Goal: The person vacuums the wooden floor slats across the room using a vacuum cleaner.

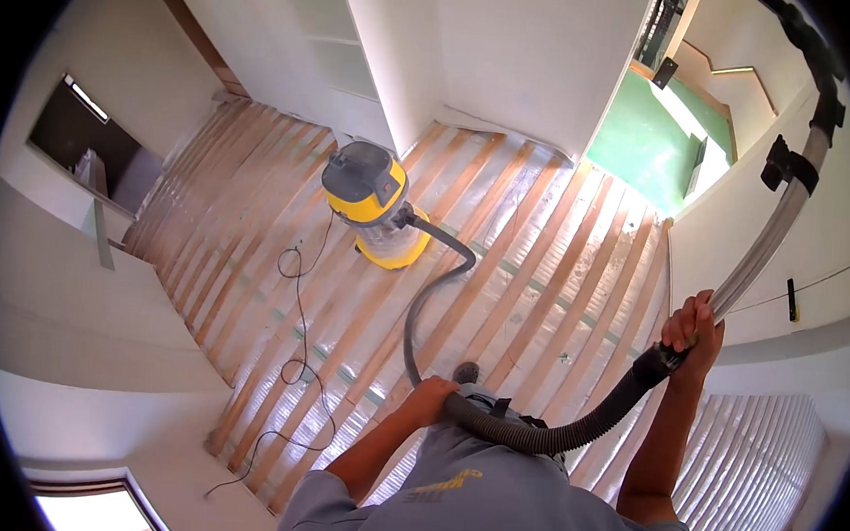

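My right hand (695, 333) is wrapped round the lower end of a vacuum wand (770, 233), just above the black cuff where the hose joins. The wand rises up and to the right, out of view at the top. My left hand (431, 400) grips the ribbed black vacuum hose (522, 434) near my waist; part of its fingers is hidden. From there the hose curves over the floor to a yellow and grey vacuum cleaner (375, 204), which stands upright ahead of me.
Wooden battens (478, 186) run across the floor with silvery foil between them. A thin black power cord (302, 331) lies loosely curled to the left of the hose. White walls surround the room, and a doorway at upper right shows a green floor (638, 128).
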{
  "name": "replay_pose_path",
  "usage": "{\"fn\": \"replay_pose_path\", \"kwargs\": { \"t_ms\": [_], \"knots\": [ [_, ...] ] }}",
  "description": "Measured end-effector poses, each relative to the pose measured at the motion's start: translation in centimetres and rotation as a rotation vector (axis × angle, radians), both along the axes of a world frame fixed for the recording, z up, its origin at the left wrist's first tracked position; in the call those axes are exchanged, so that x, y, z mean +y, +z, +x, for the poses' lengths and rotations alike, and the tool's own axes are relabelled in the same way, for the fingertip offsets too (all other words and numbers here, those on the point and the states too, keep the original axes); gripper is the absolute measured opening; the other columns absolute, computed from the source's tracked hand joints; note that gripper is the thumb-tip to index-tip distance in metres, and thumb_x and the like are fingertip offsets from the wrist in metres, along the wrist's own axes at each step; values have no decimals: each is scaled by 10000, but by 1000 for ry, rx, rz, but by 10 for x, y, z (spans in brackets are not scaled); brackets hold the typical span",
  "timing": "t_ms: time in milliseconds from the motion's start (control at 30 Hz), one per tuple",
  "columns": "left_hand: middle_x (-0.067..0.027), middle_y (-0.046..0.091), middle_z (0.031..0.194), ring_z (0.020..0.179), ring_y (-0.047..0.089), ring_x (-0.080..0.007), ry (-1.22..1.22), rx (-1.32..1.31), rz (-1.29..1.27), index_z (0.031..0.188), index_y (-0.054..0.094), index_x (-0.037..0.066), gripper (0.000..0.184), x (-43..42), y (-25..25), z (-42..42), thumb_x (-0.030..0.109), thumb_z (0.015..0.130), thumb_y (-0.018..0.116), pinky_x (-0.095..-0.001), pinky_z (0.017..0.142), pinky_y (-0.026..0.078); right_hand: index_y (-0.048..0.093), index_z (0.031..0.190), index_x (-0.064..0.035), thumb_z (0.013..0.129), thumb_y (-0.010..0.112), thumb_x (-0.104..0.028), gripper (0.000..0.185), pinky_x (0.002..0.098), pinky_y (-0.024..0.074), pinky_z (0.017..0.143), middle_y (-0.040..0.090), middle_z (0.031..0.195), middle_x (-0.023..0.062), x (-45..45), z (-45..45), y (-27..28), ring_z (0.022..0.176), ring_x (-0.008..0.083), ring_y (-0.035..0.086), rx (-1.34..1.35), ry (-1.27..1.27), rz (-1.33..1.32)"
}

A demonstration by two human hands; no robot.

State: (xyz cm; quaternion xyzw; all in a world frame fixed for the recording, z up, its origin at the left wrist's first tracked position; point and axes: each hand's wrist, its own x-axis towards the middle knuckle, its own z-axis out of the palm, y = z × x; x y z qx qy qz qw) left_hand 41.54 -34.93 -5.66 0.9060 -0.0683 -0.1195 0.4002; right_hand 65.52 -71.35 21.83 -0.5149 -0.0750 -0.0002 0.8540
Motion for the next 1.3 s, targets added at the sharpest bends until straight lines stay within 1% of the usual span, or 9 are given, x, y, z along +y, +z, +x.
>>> {"fn": "replay_pose_path", "kwargs": {
  "t_ms": [233, 367, 500, 567, 700, 767, 900, 1067, 1300],
  "knots": [
    [-190, 597, 1297, 1247, 536, -376, -337, 205, -308, 1354, 567, 76, 701, -40, 32, 53, 74, 684, 773, -431, 1097, 406, 393, 813, -98, 1000, 540, -86, 239, 280, 503, 329, 519, 502, 60, 0, -9, 48, 340, 136, 527, -276, 892, 1061],
    [-177, 500, 1444, 1362, 450, -363, -550, 188, -529, 1439, 512, 93, 783, -100, 95, 81, 65, 705, 782, -397, 1162, 335, 392, 779, -95, 945, 522, -31, 220, 296, 504, 332, 524, 480, 78, 4, -35, 58, 329, 147, 529, -223, 924, 1336],
    [-159, 625, 1247, 1180, 583, -348, -700, 186, -641, 1315, 585, 115, 670, -166, 142, 83, 118, 679, 793, -434, 1015, 443, 391, 774, -93, 940, 531, -37, 224, 300, 495, 317, 528, 472, 79, -7, -38, 58, 318, 146, 520, -196, 898, 1375],
    [-150, 666, 1152, 1097, 625, -348, -737, 193, -618, 1252, 611, 119, 607, -186, 147, 89, 135, 673, 793, -449, 947, 477, 392, 825, -85, 949, 547, -48, 201, 292, 512, 343, 528, 504, 79, -7, -33, 53, 334, 151, 531, -214, 855, 1331],
    [-154, 665, 922, 927, 654, -386, -409, -156, -571, 1087, 606, 88, 438, -221, 96, 71, 128, 680, 763, -468, 824, 506, 458, 1141, -8, 983, 563, -195, 266, 347, 576, 636, 545, 830, 69, -62, -37, 3, 603, 163, 576, 45, 478, 271],
    [-175, 663, 905, 910, 663, -384, -364, -29, -311, 1077, 603, 74, 416, -226, 65, 64, 126, 690, 747, -476, 795, 516, 529, 1078, -23, 976, 592, -218, 229, 287, 544, 602, 556, 814, 40, -82, -40, -18, 616, 136, 566, 433, -109, 94],
    [-180, 688, 913, 924, 681, -401, -493, -91, -160, 1070, 636, 45, 422, -237, 32, 52, 127, 673, 751, -485, 805, 540, 584, 804, -62, 936, 718, -328, 326, 260, 449, 490, 532, 599, 19, -100, -47, -94, 489, 123, 524, 527, -159, -769],
    [-174, 725, 953, 960, 703, -375, -591, 16, -40, 926, 730, 66, 277, -215, 28, 40, 183, 679, 771, -465, 805, 560, 601, 904, -8, 931, 727, -277, 298, 304, 508, 462, 576, 697, 56, -117, -101, -158, 514, 146, 573, 630, -19, -717],
    [-183, 687, 944, 936, 679, -386, -498, -64, -199, 951, 679, 46, 270, -189, 39, 47, 157, 710, 733, -462, 823, 546, 546, 1095, 21, 941, 685, -230, 326, 287, 498, 484, 565, 727, 52, -78, -104, -97, 526, 135, 558, 359, -112, -600]
  ]
}}
